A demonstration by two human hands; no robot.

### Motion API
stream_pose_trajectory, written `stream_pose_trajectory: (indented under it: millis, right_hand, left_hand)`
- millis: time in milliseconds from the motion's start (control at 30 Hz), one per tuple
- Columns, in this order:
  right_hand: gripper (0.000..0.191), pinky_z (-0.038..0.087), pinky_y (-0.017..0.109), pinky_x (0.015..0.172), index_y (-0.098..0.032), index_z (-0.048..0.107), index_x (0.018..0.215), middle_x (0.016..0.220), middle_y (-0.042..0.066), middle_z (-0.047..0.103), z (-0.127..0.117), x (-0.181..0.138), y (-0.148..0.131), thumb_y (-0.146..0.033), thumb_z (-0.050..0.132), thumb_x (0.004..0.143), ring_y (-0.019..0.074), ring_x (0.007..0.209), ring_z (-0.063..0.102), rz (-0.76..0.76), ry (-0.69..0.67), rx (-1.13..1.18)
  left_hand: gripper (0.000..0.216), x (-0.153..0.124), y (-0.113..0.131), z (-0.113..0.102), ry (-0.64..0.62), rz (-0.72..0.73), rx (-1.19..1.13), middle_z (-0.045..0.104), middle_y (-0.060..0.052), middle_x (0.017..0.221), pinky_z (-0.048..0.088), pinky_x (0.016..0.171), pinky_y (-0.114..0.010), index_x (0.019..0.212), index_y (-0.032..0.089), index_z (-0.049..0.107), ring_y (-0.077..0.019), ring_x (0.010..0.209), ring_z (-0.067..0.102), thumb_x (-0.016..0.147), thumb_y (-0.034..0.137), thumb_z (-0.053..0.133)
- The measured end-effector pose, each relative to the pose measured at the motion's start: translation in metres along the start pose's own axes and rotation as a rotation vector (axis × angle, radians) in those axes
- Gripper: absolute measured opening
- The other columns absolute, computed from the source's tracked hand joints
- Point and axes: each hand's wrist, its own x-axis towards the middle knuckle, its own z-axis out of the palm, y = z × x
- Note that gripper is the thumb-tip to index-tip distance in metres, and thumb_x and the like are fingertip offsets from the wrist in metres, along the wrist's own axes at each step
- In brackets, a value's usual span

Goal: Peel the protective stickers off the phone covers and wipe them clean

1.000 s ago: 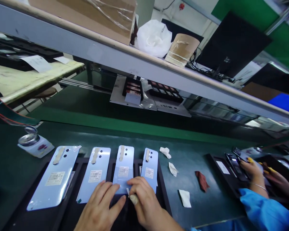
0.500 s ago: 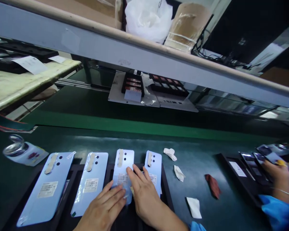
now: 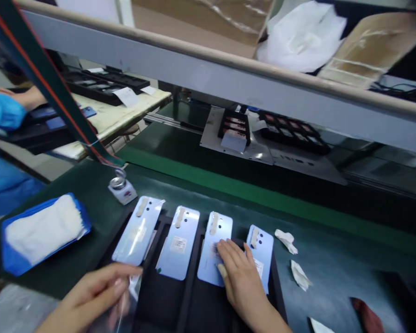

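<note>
My left hand (image 3: pixel 95 293) is closed at the tray's near left side, pinching a clear plastic film (image 3: pixel 135 289) that hangs below the fingers. My right hand (image 3: pixel 241 280) lies with fingers stretched flat on the third light-blue phone (image 3: pixel 208 259), covering part of its label. To its right, another blue phone (image 3: pixel 263 249) is partly hidden by that hand. Two more phones, the second one (image 3: pixel 178 245) and the leftmost one (image 3: pixel 138 231), lie back side up, each with a beige strip by the cameras. All rest in a black compartmented tray (image 3: pixel 162 303).
A blue box of white wipes (image 3: pixel 43 231) and a metal-topped bottle (image 3: pixel 123 187) stand left. Crumpled white wipes (image 3: pixel 300 275) and a dark red cloth (image 3: pixel 366 314) lie right. A shelf edge (image 3: pixel 208 76) crosses above. A co-worker's blue sleeve (image 3: pixel 3 111) shows far left.
My left hand has moved from the third phone leftward and toward me, with clear film in its fingers. My right hand stays by the third phone. The view has turned left.
</note>
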Motion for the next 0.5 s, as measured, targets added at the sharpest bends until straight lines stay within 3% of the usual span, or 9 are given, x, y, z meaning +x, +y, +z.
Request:
stream_pose_trajectory:
  millis: [167, 333, 500]
  right_hand:
    - [0.028, 0.042, 0.047, 0.092, -0.016, 0.056, 0.12, 0.108, 0.011, 0.064, -0.002, 0.026, -0.055, -0.015, 0.052, 0.092, 0.026, 0.096, 0.056, -0.117, 0.008, 0.195]
    - [0.022, 0.044, 0.04, 0.077, -0.017, 0.06, 0.104, 0.092, 0.008, 0.06, 0.026, 0.055, -0.12, -0.026, 0.066, 0.084, 0.0249, 0.082, 0.051, -0.153, -0.112, 0.061]
    - [0.008, 0.041, 0.039, 0.072, -0.018, 0.06, 0.091, 0.083, 0.007, 0.058, 0.048, 0.061, -0.139, -0.014, 0.06, 0.085, 0.0248, 0.078, 0.05, -0.083, -0.063, -0.076]
  left_hand:
    - [0.054, 0.011, 0.016, -0.016, 0.254, 0.066, -0.221, 0.053, 0.004, 0.058, 0.038, 0.046, -0.019, 0.113, 0.02, 0.064, -0.0097, 0.048, 0.045, 0.07, 0.047, 0.081]
    - [0.055, 0.009, 0.002, -0.019, 0.202, 0.125, -0.216, 0.058, 0.001, 0.066, 0.038, 0.048, -0.018, 0.12, 0.017, 0.058, -0.009, 0.051, 0.046, 0.077, 0.046, 0.077]
    - [0.049, 0.001, -0.004, -0.021, 0.193, 0.173, -0.142, 0.058, 0.001, 0.069, 0.035, 0.048, -0.016, 0.122, 0.017, 0.057, -0.0087, 0.055, 0.048, 0.085, 0.047, 0.069]
